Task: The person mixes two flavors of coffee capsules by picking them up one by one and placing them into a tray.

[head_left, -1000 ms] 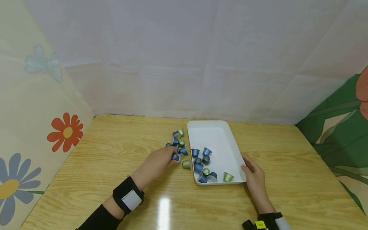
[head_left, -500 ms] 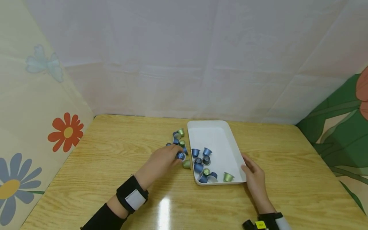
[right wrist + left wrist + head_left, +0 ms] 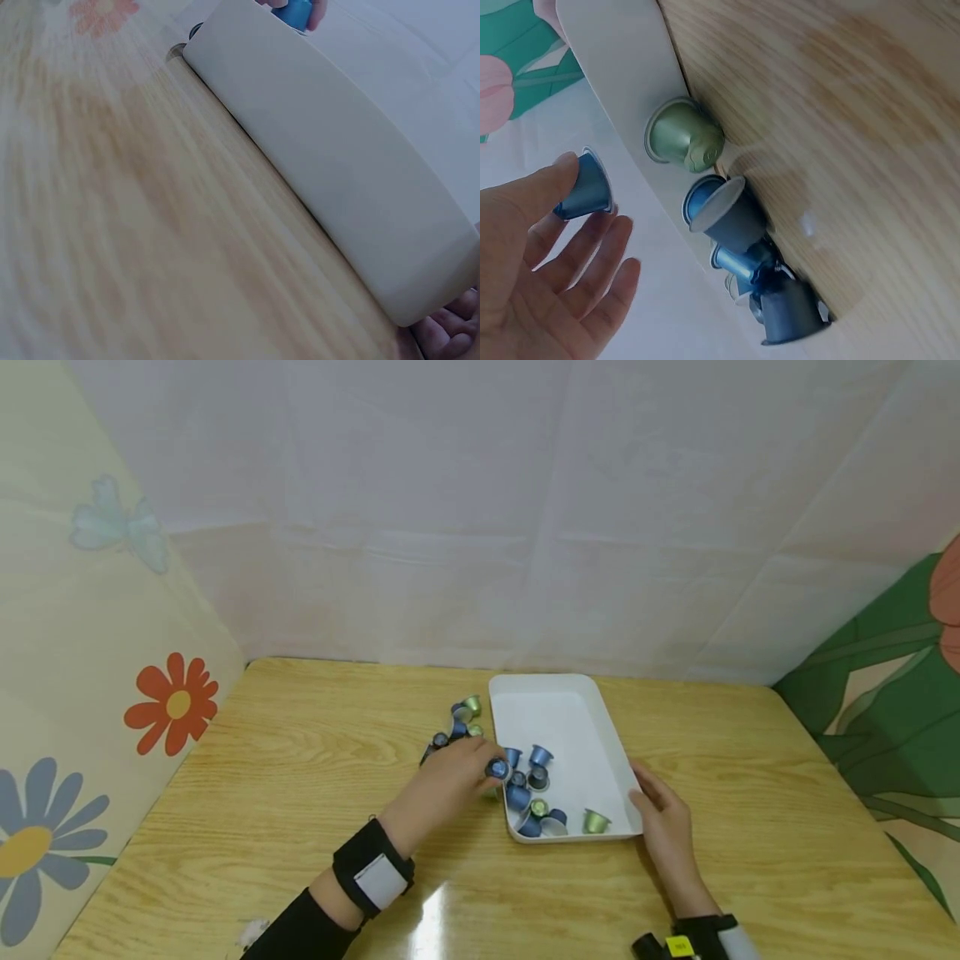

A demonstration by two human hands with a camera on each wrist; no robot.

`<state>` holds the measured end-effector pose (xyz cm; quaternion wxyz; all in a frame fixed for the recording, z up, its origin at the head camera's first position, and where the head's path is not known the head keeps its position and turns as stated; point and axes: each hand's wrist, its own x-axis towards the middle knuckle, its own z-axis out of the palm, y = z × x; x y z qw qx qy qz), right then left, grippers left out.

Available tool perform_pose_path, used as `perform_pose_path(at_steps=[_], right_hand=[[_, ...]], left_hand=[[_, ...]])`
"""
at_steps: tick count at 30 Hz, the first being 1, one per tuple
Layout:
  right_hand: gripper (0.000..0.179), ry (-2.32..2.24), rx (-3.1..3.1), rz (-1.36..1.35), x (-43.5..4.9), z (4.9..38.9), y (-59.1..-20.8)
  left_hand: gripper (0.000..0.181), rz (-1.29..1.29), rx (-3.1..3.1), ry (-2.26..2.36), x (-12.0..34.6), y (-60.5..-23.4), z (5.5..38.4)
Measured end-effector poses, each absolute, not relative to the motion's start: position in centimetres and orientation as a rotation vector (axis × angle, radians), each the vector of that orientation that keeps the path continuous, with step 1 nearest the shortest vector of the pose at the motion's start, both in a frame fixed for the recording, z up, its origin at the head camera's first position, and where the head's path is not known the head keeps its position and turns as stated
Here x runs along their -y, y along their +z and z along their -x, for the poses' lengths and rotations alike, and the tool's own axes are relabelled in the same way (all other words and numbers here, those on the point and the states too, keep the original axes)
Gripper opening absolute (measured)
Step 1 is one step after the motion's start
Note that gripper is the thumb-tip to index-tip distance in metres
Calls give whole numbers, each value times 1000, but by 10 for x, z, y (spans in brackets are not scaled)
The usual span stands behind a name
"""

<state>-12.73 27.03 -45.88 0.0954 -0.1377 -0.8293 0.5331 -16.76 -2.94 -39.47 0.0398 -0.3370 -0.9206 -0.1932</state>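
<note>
My left hand (image 3: 438, 785) pinches a blue coffee capsule (image 3: 497, 767) between thumb and fingers, over the left rim of the white tray (image 3: 577, 714). In the left wrist view the held capsule (image 3: 589, 187) shows its pale lid rim facing away from the palm. Several blue capsules (image 3: 517, 797) lie in the tray's left and front part, with a green capsule (image 3: 596, 821) close to its front right. At that front right corner my right hand (image 3: 666, 827) grips the tray's side; the right wrist view shows its curled fingers (image 3: 450, 334) at the tray corner.
Left of the tray, on the wooden table (image 3: 315, 727), several loose blue and green capsules sit in a cluster, partly hidden by my left hand. A green capsule (image 3: 682, 135) lies against the tray's outer wall. A white cloth (image 3: 420, 527) hangs behind the table.
My left hand has lifted the blue capsule from the cluster and carried it right, to the tray's left rim. The right hand and the tray have stayed in place.
</note>
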Motion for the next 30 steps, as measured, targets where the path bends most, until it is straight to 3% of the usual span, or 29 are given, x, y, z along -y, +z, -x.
perform_pose_path(at_steps=[18, 30], right_hand=[[43, 1603, 2447, 400, -271, 128, -460], [43, 1598, 2431, 391, -271, 129, -460]], left_hand=[[34, 1245, 2733, -385, -10, -396, 153], [33, 1241, 2734, -258, -23, -398, 155]])
